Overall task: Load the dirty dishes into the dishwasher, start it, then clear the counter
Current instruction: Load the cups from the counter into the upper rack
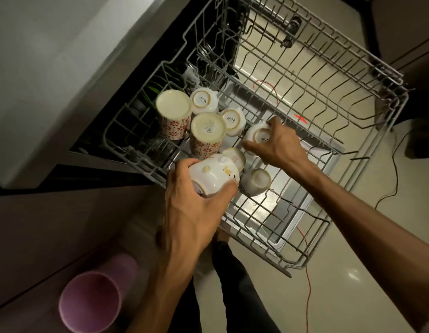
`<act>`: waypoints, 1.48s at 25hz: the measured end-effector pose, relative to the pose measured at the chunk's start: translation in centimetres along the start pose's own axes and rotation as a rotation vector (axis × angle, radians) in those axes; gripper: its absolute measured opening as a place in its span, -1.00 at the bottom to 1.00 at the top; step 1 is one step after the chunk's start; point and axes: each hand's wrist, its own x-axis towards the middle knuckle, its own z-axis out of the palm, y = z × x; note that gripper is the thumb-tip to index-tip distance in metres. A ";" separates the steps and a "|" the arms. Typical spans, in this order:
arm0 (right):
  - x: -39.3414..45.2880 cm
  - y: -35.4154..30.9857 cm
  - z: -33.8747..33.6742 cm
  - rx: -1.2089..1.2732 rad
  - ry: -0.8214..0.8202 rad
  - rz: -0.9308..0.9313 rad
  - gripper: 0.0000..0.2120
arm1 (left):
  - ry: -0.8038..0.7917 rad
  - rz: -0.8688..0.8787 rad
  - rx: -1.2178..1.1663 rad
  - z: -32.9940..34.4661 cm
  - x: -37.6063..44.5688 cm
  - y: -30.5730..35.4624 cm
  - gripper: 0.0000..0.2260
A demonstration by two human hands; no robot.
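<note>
Head view: the left hand (191, 212) grips a white mug (212, 176) by its body over the rack (367, 198); the right hand (278, 143) pinches an upturned cup (258, 138) standing in it. Glazed ceramic looks stiff, slick and chippable; body grips suit.

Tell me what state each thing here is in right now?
Upper rack: pulled out, partly loaded.
Two patterned tumblers: upside down in the rack.
Small white cups: upside down in the rack.
Left hand: grips a white mug, tilted above the rack.
Right hand: grips an inverted white cup.
Purple cup: upright on the counter.
</note>
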 end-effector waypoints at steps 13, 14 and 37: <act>2.8 1.8 2.6 -0.151 0.010 0.073 -0.14 | -0.044 -0.019 -0.028 2.4 1.7 -1.1 -0.47; 2.7 1.9 2.6 -0.150 0.012 0.071 -0.13 | -0.045 -0.019 -0.028 2.6 1.8 -1.1 -0.48; -11.3 4.0 -1.2 0.272 0.046 -0.105 -0.24 | -0.317 0.002 -0.059 11.9 0.9 2.3 -0.37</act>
